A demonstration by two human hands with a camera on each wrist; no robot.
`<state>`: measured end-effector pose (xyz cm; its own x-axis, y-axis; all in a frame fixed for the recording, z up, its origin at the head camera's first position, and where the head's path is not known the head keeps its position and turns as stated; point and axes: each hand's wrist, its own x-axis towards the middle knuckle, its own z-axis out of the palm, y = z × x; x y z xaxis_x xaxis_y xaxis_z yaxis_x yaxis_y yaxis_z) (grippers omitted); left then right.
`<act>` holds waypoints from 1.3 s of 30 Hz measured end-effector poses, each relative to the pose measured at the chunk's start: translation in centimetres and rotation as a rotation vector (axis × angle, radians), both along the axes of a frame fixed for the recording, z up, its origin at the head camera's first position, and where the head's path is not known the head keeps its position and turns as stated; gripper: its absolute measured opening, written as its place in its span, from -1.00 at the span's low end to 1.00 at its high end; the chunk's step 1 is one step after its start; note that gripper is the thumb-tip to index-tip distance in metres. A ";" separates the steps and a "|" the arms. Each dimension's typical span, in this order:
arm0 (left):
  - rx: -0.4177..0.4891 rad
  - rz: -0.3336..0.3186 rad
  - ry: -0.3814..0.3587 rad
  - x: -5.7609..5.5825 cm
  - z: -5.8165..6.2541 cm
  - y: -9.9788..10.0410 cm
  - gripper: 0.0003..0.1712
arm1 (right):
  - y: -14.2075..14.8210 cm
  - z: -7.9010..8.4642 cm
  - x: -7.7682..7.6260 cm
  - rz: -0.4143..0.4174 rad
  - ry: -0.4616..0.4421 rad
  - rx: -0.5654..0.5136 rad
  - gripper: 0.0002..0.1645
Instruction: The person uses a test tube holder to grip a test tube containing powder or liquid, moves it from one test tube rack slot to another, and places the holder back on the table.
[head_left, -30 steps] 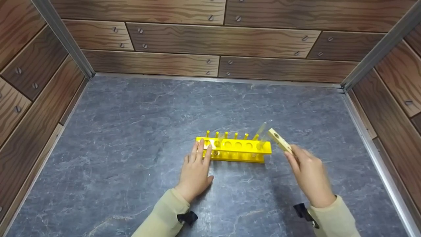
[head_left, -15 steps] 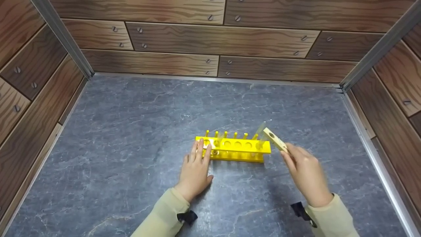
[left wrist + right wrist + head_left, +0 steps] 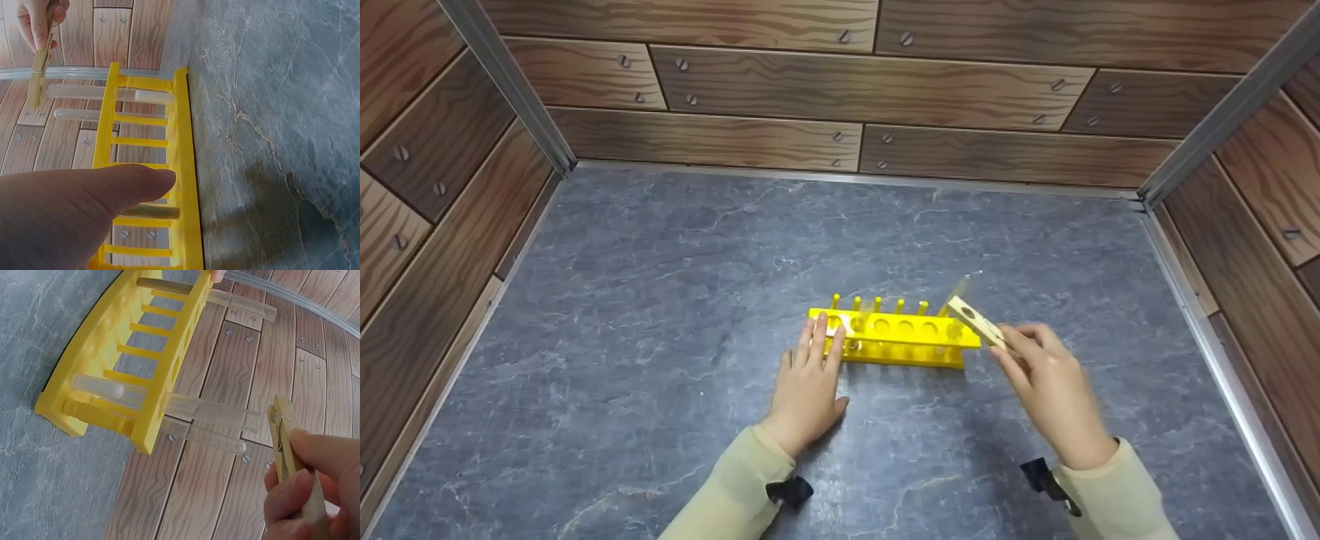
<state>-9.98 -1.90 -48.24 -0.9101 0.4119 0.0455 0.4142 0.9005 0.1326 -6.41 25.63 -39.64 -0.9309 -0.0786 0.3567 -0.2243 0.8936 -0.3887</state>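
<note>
A yellow test tube rack (image 3: 894, 337) stands at mid-table. My left hand (image 3: 802, 390) rests with straight fingers on its left end. My right hand (image 3: 1057, 390) grips a wooden test tube holder (image 3: 976, 324) with a wire spring, its tip overlapping the rack's right end in the head view. In the right wrist view the holder's tip is just off the mouth of a clear test tube (image 3: 214, 413) with white contents at its bottom. Beside that tube, another clear tube (image 3: 219, 440) points its rounded end up. A tube (image 3: 242, 305) with grey-brown contents stands at the left-hand end.
The grey marbled tabletop (image 3: 697, 300) is bounded by wood-patterned panels (image 3: 870, 90) at the back and both sides. Metal strips (image 3: 1222, 360) run along its edges. Yellow pegs (image 3: 877, 303) rise behind the rack's row of holes.
My right hand has moved left with the test tube holder, bringing its tip from beside the rack to over its right end. The left hand and the rack have stayed put.
</note>
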 end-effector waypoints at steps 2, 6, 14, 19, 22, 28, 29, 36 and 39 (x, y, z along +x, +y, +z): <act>0.004 -0.002 -0.002 0.0 0.0 0.0 0.16 | -0.2 0.0 0.0 -0.003 -0.005 0.004 -0.58; 0.014 -0.004 -0.007 0.1 0.0 0.0 0.16 | -0.3 0.0 0.0 -0.008 -0.018 0.003 -0.58; 0.009 0.001 -0.028 -0.1 0.0 0.1 0.16 | -0.7 -0.2 -0.3 0.021 -0.032 -0.045 -0.63; -0.001 -0.001 -0.011 -0.1 0.0 0.0 0.16 | -1.0 -0.1 -0.6 0.037 -0.045 -0.043 -0.60; -0.014 -0.003 0.011 -0.1 -0.1 0.0 0.16 | -1.2 -0.2 -0.7 0.046 -0.046 -0.039 -0.58; -0.009 -0.003 0.019 -0.1 -0.1 0.1 0.16 | -1.6 -0.4 -0.9 0.042 -0.056 -0.038 -0.53; -0.007 -0.003 0.018 -0.1 -0.1 0.1 0.16 | -1.7 -0.4 -0.9 0.041 -0.056 -0.038 -0.52; -0.009 0.000 -0.002 -0.1 -0.1 0.1 0.16 | -2.7 -0.5 -1.2 0.056 -0.064 -0.046 -0.63; -0.009 -0.001 -0.007 -0.1 -0.1 0.0 0.16 | -3.1 -0.5 -1.3 0.054 -0.054 -0.027 -0.65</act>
<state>-10.06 -1.86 -48.30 -0.9100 0.4131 0.0358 0.4141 0.9013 0.1273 -7.69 22.51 -40.17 -0.9434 -0.1207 0.3090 -0.2505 0.8698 -0.4251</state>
